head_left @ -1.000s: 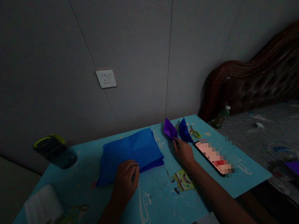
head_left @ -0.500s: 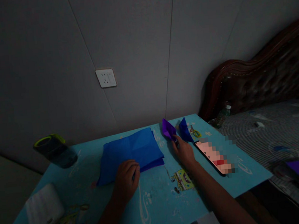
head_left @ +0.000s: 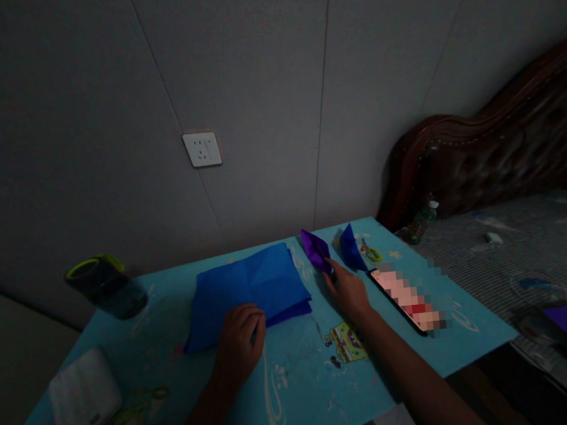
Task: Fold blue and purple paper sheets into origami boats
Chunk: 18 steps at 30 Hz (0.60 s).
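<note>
Purple fold (head_left: 316,249): small folded paper at the far side of the table (head_left: 301,398), standing tilted, just right of the blue sheets.
Right hand (head_left: 348,291): reaches forward with its fingertips at the fold's near corner. Thumb and forefinger are drawn together on it in a pinch, and the other fingers lie close beside them.
Left hand (head_left: 239,340): palm down on the near edge of the blue sheets (head_left: 253,285). The fingers are bent and pressed together; the dim light hides whether they grip the edge.
Blue fold (head_left: 350,247): just right of the purple one, apart from the hand.
Phone (head_left: 405,300): flat on the table, right of the right hand.
Scissors (head_left: 370,252): beyond the phone, beside the blue fold.
Cup (head_left: 105,286): at the far left corner.
White pack (head_left: 83,399): at the near left.
Socket (head_left: 202,149): on the wall above the sheets.
</note>
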Motion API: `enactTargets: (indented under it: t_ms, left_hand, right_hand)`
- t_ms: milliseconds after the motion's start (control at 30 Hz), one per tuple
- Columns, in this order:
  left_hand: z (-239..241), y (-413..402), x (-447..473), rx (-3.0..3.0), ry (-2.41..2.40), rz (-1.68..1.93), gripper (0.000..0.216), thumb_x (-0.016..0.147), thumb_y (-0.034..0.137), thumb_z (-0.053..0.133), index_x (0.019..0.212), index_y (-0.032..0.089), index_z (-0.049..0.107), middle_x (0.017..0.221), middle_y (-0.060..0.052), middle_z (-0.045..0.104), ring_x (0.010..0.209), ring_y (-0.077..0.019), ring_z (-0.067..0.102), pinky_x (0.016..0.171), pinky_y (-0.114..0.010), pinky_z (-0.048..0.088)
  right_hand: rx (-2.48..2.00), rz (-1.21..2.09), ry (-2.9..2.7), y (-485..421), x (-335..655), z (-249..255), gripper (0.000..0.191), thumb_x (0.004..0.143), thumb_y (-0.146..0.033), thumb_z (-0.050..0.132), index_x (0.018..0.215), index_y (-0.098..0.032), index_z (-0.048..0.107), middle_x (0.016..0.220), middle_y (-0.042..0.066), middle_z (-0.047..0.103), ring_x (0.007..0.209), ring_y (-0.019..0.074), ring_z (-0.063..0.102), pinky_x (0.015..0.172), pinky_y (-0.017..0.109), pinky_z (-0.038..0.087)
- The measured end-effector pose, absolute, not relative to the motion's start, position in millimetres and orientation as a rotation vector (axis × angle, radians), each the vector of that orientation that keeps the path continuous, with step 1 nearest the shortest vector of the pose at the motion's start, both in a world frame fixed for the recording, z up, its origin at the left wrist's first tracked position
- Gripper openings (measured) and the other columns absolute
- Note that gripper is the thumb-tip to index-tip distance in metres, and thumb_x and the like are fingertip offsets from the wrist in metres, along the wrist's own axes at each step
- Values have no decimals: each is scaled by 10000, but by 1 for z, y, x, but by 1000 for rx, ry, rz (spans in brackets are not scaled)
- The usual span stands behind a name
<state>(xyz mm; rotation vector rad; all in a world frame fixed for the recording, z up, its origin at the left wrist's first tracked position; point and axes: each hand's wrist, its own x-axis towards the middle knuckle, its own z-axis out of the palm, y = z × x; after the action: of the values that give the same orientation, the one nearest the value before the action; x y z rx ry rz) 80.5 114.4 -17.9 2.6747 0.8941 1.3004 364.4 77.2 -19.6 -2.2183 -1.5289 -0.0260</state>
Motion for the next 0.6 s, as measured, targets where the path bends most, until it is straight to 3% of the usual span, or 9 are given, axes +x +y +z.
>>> enactTargets:
  t_ms: [267,400,600]
  left_hand:
    - [-17,115,80,2687,889,1340,146,917,176,522,861,202,654,844,-44,701,888,-207,664,839,-388,525]
    - [-18,115,80,2704,882,1309,147,921,166,516,867,193,650,850,-45,699,902,-203,661,844,-385,523]
    - [-18,115,80,2707,873,1313,156,930,170,506,872,184,650,853,-53,700,901,-203,659,841,-394,524]
  right_hand:
    - [-2542,-159,-1069,60,390,-6,515,993,-420,350,1435,-166,425,884,135,735,762,271,710,672,339,472]
    - [-2727,-68,-1019,57,399,-8,491,993,-451,333,1337,-149,510,918,176,724,837,302,707,713,386,483]
    - [-2789,-69,-1078,59,400,-6,418,1005,-417,304,1212,-184,583,903,136,722,839,289,707,701,363,485]
